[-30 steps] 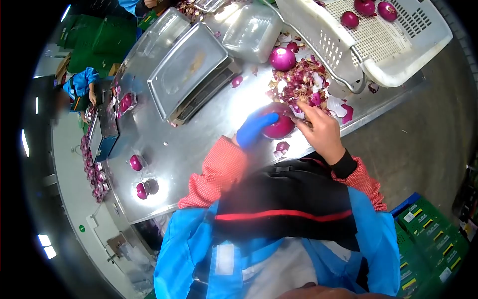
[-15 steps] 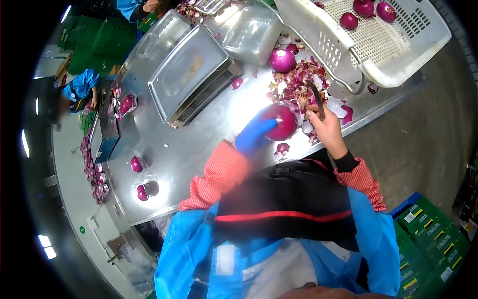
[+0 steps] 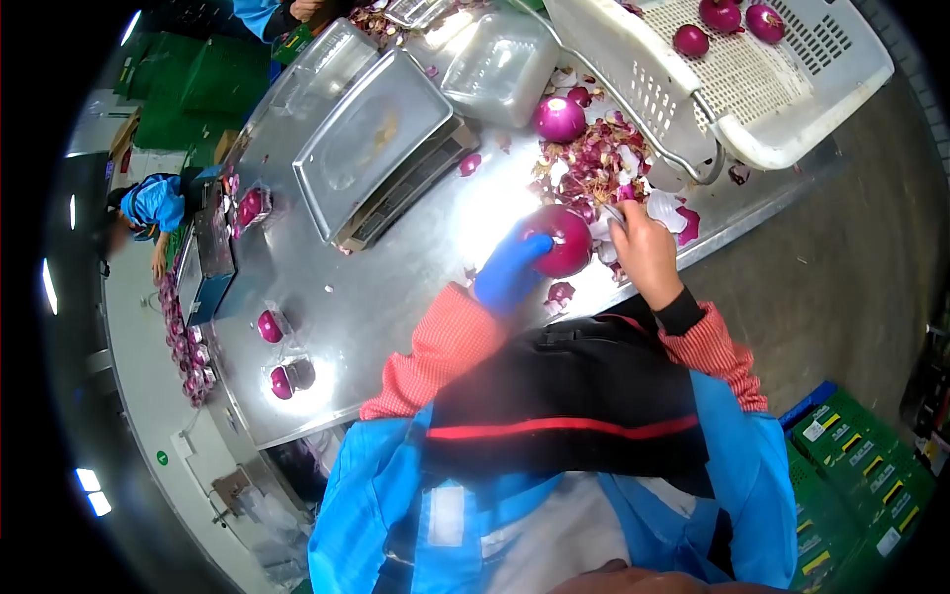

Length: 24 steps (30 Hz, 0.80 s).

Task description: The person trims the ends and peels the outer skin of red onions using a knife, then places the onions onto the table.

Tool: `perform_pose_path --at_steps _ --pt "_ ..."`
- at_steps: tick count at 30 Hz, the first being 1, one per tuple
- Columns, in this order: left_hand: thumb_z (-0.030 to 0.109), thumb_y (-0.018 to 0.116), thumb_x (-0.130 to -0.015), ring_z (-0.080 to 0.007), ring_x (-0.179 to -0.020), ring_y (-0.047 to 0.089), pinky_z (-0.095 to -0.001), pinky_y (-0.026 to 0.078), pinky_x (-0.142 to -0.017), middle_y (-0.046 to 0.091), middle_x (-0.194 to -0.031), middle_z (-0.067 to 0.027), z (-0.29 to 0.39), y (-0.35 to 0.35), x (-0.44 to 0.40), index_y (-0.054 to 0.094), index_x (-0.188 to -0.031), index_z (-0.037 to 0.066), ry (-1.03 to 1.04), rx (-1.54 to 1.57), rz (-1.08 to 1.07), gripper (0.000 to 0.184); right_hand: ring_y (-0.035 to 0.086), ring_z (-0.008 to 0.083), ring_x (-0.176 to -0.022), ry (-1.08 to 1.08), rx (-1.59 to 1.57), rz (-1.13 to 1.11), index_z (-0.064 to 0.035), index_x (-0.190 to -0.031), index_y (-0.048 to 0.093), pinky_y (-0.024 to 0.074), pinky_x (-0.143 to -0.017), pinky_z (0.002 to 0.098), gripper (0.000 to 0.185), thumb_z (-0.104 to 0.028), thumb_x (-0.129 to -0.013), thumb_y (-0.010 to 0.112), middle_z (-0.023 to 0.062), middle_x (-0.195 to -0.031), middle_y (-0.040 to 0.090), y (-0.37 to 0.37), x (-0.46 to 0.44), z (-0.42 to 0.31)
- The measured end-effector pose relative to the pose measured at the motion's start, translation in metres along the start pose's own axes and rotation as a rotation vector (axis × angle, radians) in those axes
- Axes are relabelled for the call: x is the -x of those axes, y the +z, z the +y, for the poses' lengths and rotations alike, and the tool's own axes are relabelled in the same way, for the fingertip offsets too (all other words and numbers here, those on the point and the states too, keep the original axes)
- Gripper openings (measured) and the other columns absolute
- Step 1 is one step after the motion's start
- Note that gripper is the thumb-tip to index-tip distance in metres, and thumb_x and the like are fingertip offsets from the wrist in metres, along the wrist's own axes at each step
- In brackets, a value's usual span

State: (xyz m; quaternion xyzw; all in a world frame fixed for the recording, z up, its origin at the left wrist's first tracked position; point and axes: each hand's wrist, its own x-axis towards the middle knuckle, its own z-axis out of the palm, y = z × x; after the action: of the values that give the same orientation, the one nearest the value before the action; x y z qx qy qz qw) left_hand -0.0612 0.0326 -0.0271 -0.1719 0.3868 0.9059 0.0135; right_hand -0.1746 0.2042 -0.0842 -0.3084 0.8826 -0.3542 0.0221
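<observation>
A blue glove covers my left hand point(image 3: 510, 269), which is wrapped round a large red onion point(image 3: 566, 242) over the steel table. My bare right hand point(image 3: 645, 247) is closed just right of that onion, around something small, perhaps the knife; its blade cannot be told apart from the skins there. Beyond both hands lies a heap of onion skins point(image 3: 592, 168). Another onion point(image 3: 560, 119) rests at the heap's far edge. A small onion piece point(image 3: 559, 293) lies on the table near my body.
A white perforated basket point(image 3: 782, 144) with several onions stands at the upper right. A scale with a steel tray point(image 3: 371, 148) and a clear plastic container point(image 3: 503, 69) are further left. Packed onions point(image 3: 270, 327) lie at left. A co-worker point(image 3: 153, 206) stands beyond; green crates point(image 3: 851, 475) are lower right.
The dark knife raised in my right hand half a second ago is no longer distinct. That hand has lowered slightly near the onion. The co-worker at left has shifted.
</observation>
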Motion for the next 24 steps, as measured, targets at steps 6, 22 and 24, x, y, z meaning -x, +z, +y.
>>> perform_pose_path --at_steps 6,22,24 --pt "0.015 0.062 -0.088 -0.0217 -0.107 0.061 -0.0333 0.05 -0.092 0.06 -0.118 -0.0134 0.006 0.003 -0.003 0.047 -0.13 -0.001 -0.048 -0.151 -0.019 0.047 0.062 0.0219 -0.063 -0.308 -0.017 0.013 -0.011 -0.122 0.059 0.0488 -0.055 0.0319 0.052 -0.029 -0.075 0.074 0.0073 -0.086 0.06 -0.055 -0.004 -0.048" --pt "0.013 0.074 -0.079 -0.0192 -0.112 0.056 -0.0334 0.047 -0.097 0.057 -0.123 -0.008 0.008 -0.01 0.004 0.049 -0.131 0.004 -0.094 -0.532 -0.022 0.058 0.061 0.0346 -0.065 0.01 -0.013 -0.074 -0.0031 -0.102 0.061 0.0478 -0.057 0.041 0.027 -0.02 -0.082 0.068 0.0146 -0.074 0.062 -0.025 -0.016 -0.009" --pt "0.012 0.073 -0.08 -0.0201 -0.112 0.056 -0.0334 0.047 -0.097 0.057 -0.124 -0.0081 0.021 -0.008 0.0 0.048 -0.131 0.005 -0.089 -0.377 -0.048 0.058 0.062 0.0327 -0.067 0.015 -0.013 -0.113 -0.007 -0.112 0.061 0.0489 -0.059 0.0396 0.034 -0.023 -0.083 0.068 0.0125 -0.082 0.064 -0.033 -0.01 -0.017"
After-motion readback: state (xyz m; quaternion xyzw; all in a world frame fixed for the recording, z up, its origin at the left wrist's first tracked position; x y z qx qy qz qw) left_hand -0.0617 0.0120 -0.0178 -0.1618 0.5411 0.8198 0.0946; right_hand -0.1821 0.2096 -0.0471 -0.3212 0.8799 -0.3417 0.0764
